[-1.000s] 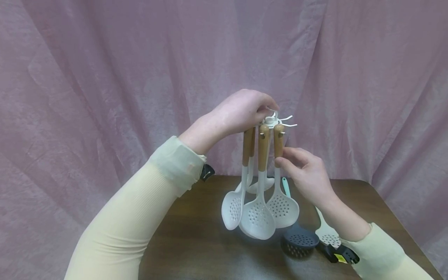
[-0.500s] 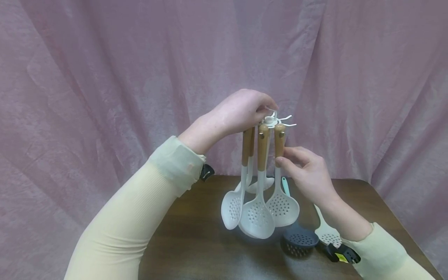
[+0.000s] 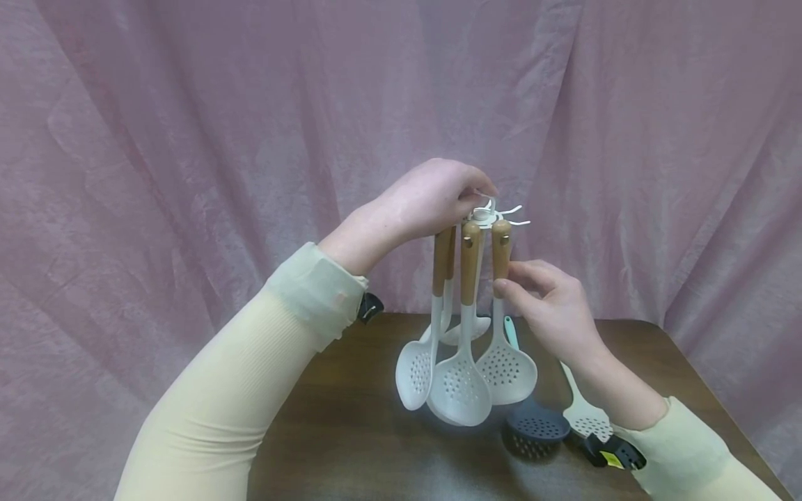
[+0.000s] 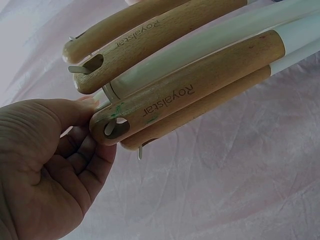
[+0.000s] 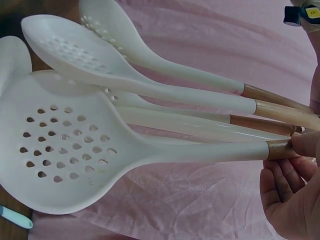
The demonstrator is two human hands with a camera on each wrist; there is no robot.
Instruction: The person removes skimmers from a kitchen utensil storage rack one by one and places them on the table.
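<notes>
Head view first: I see my left hand [image 3: 432, 198] curled over the top of the white utensil rack [image 3: 495, 216], fingers closed together on its hub. Several white skimmers with wooden handles hang from its hooks above the brown table [image 3: 351, 431]. My right hand [image 3: 551, 306] pinches the wooden handle of the rightmost skimmer [image 3: 501, 355] between thumb and fingertips, just below its hook. On the table near my right forearm lie a dark slotted spoon [image 3: 535, 431] and another pale skimmer [image 3: 585, 417]; a pink curtain [image 3: 188, 139] fills the background.

Left wrist view: my fingers [image 4: 82, 165] are bent inward beside the ends of the wooden handles [image 4: 190, 92], the thumb tip touching the rack's hub, with white hook tips poking through the handle holes.

Right wrist view: my thumb and fingers [image 5: 305, 145] are clamped on the handle end of the large perforated skimmer [image 5: 65, 150], which hangs in front of the other white utensils.
</notes>
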